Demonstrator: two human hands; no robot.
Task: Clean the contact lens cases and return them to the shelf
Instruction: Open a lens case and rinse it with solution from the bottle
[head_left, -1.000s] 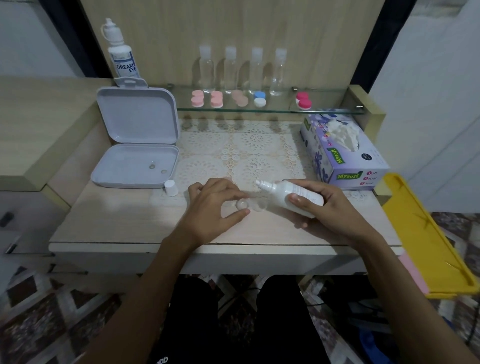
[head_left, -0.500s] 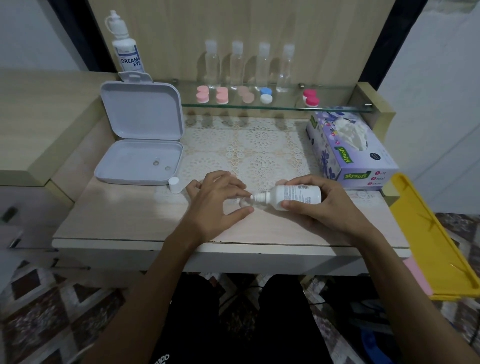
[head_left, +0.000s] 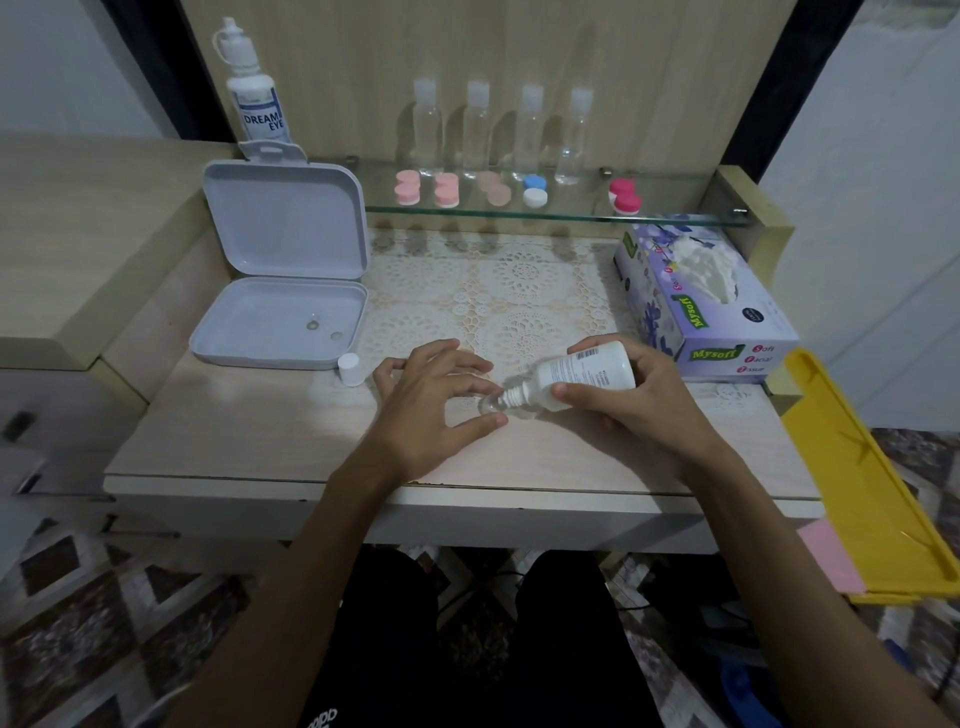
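Note:
A clear contact lens case (head_left: 488, 405) lies on the table top (head_left: 249, 436), pinched between the thumb and fingers of my left hand (head_left: 434, 402). My right hand (head_left: 623, 410) grips a white solution bottle (head_left: 576, 376), tipped down to the left so its nozzle sits over the case. The bottle's white cap (head_left: 349, 369) stands left of my left hand. Several coloured lens cases (head_left: 447, 190) sit in a row on the glass shelf (head_left: 675, 214) at the back.
An open white box (head_left: 283, 291) holds two small lenses at the left. Behind it stands a Dream Eye bottle (head_left: 254, 93). Several clear bottles (head_left: 478, 130) line the shelf. A tissue box (head_left: 701, 306) sits right, a yellow tray (head_left: 867, 467) beyond the edge.
My right hand has tipped the bottle further down and brought its nozzle left onto the clear case. My left hand stays on the case.

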